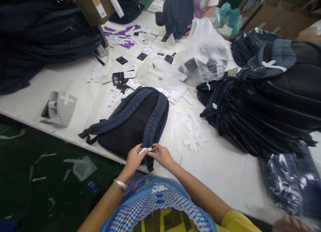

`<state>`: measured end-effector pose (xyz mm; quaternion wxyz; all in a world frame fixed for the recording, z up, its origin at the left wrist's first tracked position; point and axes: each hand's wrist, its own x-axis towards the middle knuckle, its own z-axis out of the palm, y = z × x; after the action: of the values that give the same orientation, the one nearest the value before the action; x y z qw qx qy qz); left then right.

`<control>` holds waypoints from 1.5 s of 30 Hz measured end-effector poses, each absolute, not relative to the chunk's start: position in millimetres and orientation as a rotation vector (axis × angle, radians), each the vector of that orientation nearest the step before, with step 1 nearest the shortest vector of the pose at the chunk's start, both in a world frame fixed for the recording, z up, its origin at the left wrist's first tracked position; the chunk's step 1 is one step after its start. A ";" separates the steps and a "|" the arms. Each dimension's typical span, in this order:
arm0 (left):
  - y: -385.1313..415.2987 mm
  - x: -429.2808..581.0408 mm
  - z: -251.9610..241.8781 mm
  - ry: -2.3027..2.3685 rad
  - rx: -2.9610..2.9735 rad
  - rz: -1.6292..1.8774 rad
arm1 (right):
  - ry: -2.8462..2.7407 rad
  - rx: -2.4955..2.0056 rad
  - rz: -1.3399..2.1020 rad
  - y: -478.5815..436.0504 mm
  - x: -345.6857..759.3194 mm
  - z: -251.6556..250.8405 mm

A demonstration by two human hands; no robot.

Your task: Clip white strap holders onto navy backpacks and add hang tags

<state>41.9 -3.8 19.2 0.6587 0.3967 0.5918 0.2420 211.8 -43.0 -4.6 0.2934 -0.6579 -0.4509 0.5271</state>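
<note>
A dark navy backpack (132, 121) lies on the white table in front of me, its black back panel and two padded straps facing up. Around the lower part of the nearer strap (152, 118) goes a small white strip (144, 150). My left hand (135, 157) pinches one side of that strip between thumb and fingers. On its other side, my right hand (160, 155) also pinches the strip, close to the strap. Just right of the backpack lie several loose white strips (189, 130).
Black and white tags (122, 79) are scattered beyond the backpack, near a clear plastic bag (204, 51). Stacked backpacks (271, 98) stand at right, more (45, 38) at far left. A tape dispenser (59, 108) sits at left. Another person handles a backpack (178, 14) across the table.
</note>
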 end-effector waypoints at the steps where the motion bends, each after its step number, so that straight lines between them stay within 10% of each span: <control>1: -2.9 43.2 18.7 1.269 0.852 0.542 | -1.135 -1.724 1.452 -43.5 211.8 -6.2; 9: -1.0 73.5 14.1 1.075 0.611 0.530 | -0.292 -1.250 1.731 -50.0 235.2 -0.8; 16: -0.7 118.9 20.3 0.953 0.942 0.440 | -0.637 -1.900 1.172 -68.5 301.7 -10.6; 22: 31.3 -31.3 60.7 1.650 1.574 0.810 | -0.905 -2.124 0.639 -80.0 312.8 26.4; 31: 79.0 -104.7 70.4 1.289 1.420 0.446 | -0.959 -1.382 1.876 4.5 130.4 62.5; 45: 212.2 -25.8 233.2 0.730 2.459 0.942 | -0.175 -0.882 1.400 154.8 126.9 238.1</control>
<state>-25.8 212.2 233.2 0.2029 0.8811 0.2616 0.3376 126.9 154.8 238.1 0.6735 -0.3919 -0.0777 0.6219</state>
